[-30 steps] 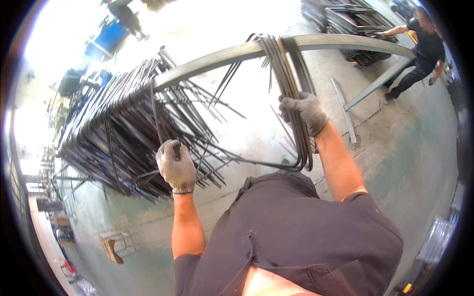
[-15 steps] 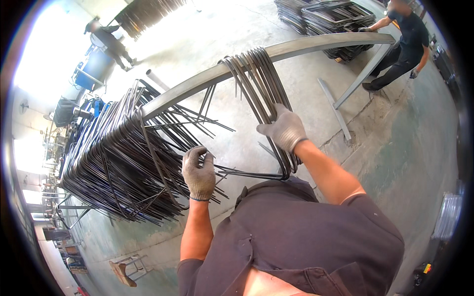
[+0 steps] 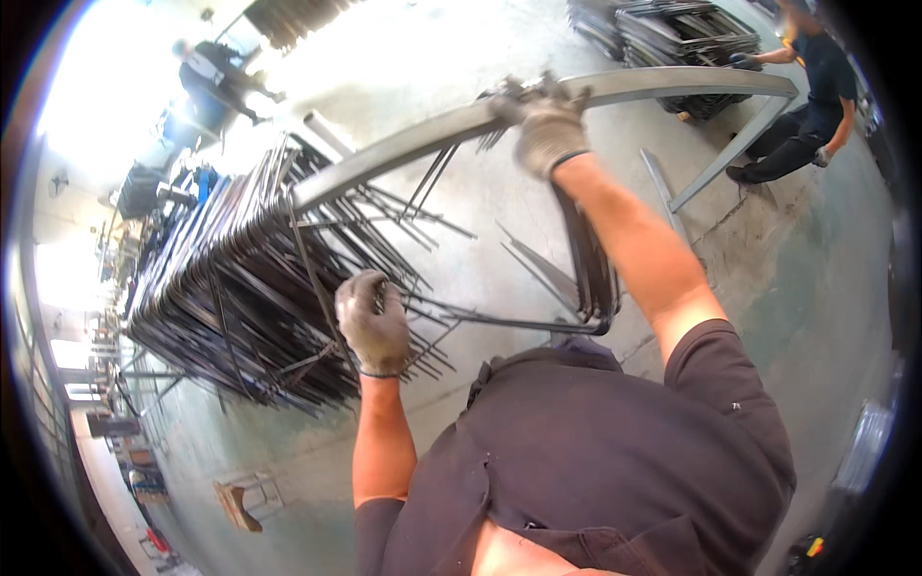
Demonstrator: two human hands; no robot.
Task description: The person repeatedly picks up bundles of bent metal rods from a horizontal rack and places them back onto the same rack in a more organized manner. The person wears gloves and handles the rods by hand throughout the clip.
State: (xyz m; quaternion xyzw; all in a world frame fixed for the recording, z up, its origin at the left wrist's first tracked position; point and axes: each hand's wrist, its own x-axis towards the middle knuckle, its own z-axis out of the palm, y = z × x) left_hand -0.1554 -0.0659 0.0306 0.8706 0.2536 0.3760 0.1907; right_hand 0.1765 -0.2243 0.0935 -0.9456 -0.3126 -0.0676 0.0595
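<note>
My left hand (image 3: pixel 373 324), in a grey glove, is curled beside the free ends of a large stack of bent dark metal rods (image 3: pixel 226 288). Whether a rod passes inside its fingers cannot be seen. My right hand (image 3: pixel 545 130), gloved too, reaches over the top of a smaller bundle of bent rods (image 3: pixel 588 254). Its fingers are spread across the tops, thumb on the left side, slightly blurred. This bundle hangs from a grey metal beam (image 3: pixel 423 144), and its lower legs bend back toward my left hand. My glove hides most of its upper bends.
Right of the beam stands a co-worker (image 3: pixel 816 106), one hand near its end by a slanted leg (image 3: pixel 732 154). Another person (image 3: pixel 221 77) is at the far left. Metal frames (image 3: pixel 687 43) are piled at the back. A small stool (image 3: pixel 245 504) stands at lower left.
My right hand has gone up from the bundle's side to its top on the beam. The bundle's top is shifted right and bunched closer. My left hand stays curled near the stack.
</note>
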